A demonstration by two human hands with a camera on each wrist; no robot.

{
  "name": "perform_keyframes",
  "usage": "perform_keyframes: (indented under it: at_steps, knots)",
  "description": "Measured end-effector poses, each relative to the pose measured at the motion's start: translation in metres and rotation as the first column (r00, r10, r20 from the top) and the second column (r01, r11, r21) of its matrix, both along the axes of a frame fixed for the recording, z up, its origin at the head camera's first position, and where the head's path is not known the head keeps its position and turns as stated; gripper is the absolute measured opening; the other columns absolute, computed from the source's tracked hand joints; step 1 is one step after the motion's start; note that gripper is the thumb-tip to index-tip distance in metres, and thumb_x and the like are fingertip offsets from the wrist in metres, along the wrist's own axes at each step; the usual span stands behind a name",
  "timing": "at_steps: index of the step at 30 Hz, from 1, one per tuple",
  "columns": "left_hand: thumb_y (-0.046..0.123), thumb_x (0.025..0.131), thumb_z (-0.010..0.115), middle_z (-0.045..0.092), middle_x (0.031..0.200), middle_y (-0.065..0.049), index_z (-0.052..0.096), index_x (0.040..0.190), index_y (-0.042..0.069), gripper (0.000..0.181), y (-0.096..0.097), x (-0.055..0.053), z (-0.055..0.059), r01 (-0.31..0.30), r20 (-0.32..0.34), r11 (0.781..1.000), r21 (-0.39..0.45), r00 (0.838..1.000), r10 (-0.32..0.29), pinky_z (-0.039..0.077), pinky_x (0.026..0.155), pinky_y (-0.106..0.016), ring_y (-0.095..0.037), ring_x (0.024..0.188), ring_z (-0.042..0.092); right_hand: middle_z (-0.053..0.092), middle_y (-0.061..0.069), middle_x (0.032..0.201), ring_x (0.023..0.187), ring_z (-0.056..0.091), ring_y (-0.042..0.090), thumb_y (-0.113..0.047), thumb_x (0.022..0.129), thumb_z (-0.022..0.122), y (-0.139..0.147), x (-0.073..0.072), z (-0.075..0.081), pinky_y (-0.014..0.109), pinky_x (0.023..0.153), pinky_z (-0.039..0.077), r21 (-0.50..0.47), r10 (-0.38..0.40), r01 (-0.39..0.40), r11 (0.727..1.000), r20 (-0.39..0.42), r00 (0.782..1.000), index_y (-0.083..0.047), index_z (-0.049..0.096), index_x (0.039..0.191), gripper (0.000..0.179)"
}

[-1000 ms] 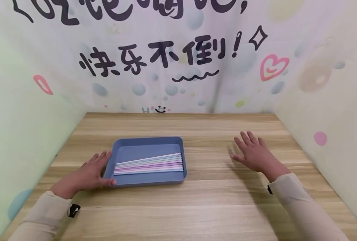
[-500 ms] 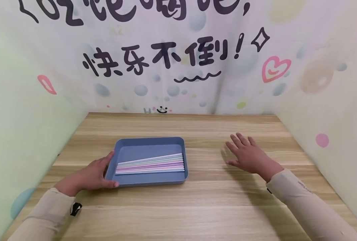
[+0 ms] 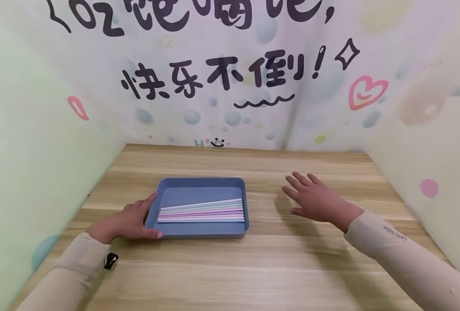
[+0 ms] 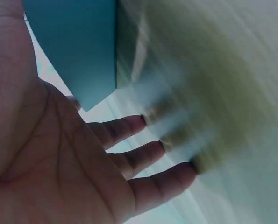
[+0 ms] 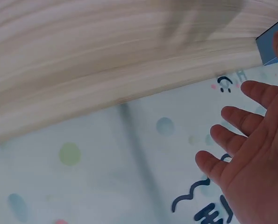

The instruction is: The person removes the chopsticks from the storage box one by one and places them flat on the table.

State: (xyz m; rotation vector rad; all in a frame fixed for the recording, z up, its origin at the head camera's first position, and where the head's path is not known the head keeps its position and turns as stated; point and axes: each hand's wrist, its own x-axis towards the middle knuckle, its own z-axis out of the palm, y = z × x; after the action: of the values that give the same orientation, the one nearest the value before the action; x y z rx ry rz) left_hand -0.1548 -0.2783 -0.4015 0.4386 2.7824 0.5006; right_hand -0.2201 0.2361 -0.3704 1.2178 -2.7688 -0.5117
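Note:
A blue rectangular tray [image 3: 199, 183] lies left of centre on the table. Inside it is a bundle of long thin pastel sticks [image 3: 203, 211], white, pink, purple and pale green, side by side with their right ends near the tray's right wall. My left hand [image 3: 127, 222] is at the tray's left side, thumb at the near left corner and forefinger along the left wall. In the left wrist view its palm faces the tray wall [image 4: 78, 42], fingers extended. My right hand [image 3: 319, 203] hovers over the table right of the tray, fingers spread and holding nothing.
The wooden table [image 3: 230, 272] meets a printed cloth backdrop [image 3: 230, 125] with black lettering at its far edge. Pale side walls border it at left [image 3: 28, 142] and right [image 3: 439, 138]. A black band [image 3: 111, 261] shows at the left cuff.
My right hand has moved left, closer to the tray. The left hand keeps its place at the tray's left side. The head view has turned slightly left.

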Motion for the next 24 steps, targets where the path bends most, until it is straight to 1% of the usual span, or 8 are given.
perform_keyframes:
  at_steps: [3,6,9,12,15,19,22,24]
  knots:
    - [0.062,0.074,0.078,0.033,0.140,-0.042,0.009,0.152,-0.006,0.124,-0.001,-0.001,0.003,-0.010,0.039,1.000,-0.007,0.999,0.011,0.033,0.097,-0.069,-0.062,0.123,0.036,0.040,0.020,0.152,0.142,0.032,0.041,-0.050,0.093,0.065,-0.015,-0.001,0.006,0.059,0.108,0.030,0.030,0.046,-0.046,0.998,0.019,0.999,-0.008,0.051,0.145,0.067]
    - [0.061,0.073,0.079,0.033,0.139,-0.041,0.008,0.151,-0.006,0.125,0.000,-0.002,0.005,-0.019,0.068,1.000,-0.013,0.997,0.020,0.034,0.096,-0.068,-0.061,0.120,0.037,0.041,0.019,0.151,0.141,0.034,0.040,-0.049,0.093,0.065,-0.030,-0.002,0.011,0.058,0.108,0.031,0.054,0.076,-0.078,0.995,0.037,0.996,-0.009,0.051,0.145,0.067]
    - [0.063,0.072,0.080,0.034,0.139,-0.040,0.008,0.152,-0.005,0.127,0.001,-0.003,0.007,-0.024,0.083,1.000,-0.017,0.996,0.025,0.035,0.095,-0.067,-0.059,0.118,0.038,0.042,0.017,0.152,0.140,0.036,0.038,-0.050,0.094,0.064,-0.042,-0.005,0.012,0.056,0.107,0.033,0.103,0.112,-0.115,0.988,0.032,0.993,-0.011,0.051,0.145,0.066]
    - [0.064,0.071,0.080,0.034,0.138,-0.040,0.007,0.152,-0.005,0.129,0.002,-0.003,0.008,-0.026,0.090,0.999,-0.022,0.996,0.027,0.036,0.095,-0.066,-0.058,0.117,0.038,0.043,0.015,0.151,0.139,0.039,0.036,-0.051,0.094,0.063,-0.054,-0.008,0.014,0.054,0.105,0.037,0.159,0.161,-0.160,0.974,0.010,0.987,-0.013,0.051,0.145,0.064]
    - [0.065,0.070,0.080,0.034,0.139,-0.039,0.007,0.153,-0.005,0.131,0.004,-0.003,0.010,-0.031,0.095,0.999,-0.037,0.995,0.034,0.036,0.095,-0.065,-0.057,0.117,0.039,0.046,0.013,0.148,0.135,0.043,0.034,-0.047,0.095,0.063,-0.067,-0.010,0.016,0.052,0.102,0.040,0.183,0.226,-0.217,0.959,-0.027,0.974,-0.014,0.053,0.144,0.060]
    - [0.065,0.070,0.080,0.033,0.140,-0.039,0.006,0.154,-0.004,0.131,0.006,-0.004,0.010,-0.035,0.107,0.998,-0.043,0.993,0.039,0.037,0.095,-0.065,-0.056,0.118,0.038,0.050,0.012,0.145,0.131,0.048,0.031,-0.042,0.096,0.064,-0.083,-0.011,0.017,0.049,0.099,0.044,0.182,0.312,-0.295,0.938,-0.074,0.947,-0.015,0.055,0.141,0.053]
    - [0.065,0.070,0.080,0.031,0.140,-0.040,0.006,0.154,-0.004,0.131,0.006,-0.006,0.009,-0.029,0.110,0.999,-0.035,0.993,0.033,0.036,0.094,-0.066,-0.057,0.118,0.037,0.052,0.010,0.143,0.128,0.050,0.028,-0.040,0.096,0.065,-0.095,-0.013,0.019,0.045,0.096,0.046,0.176,0.355,-0.336,0.925,-0.089,0.931,-0.016,0.057,0.139,0.050]
    - [0.069,0.068,0.078,0.031,0.142,-0.038,0.006,0.155,-0.002,0.133,0.005,-0.007,0.009,-0.035,0.115,0.999,-0.040,0.993,0.040,0.036,0.096,-0.066,-0.056,0.120,0.036,0.054,0.009,0.141,0.126,0.051,0.026,-0.039,0.096,0.065,-0.104,-0.014,0.021,0.043,0.095,0.047,0.170,0.371,-0.352,0.920,-0.092,0.924,-0.018,0.059,0.138,0.047]
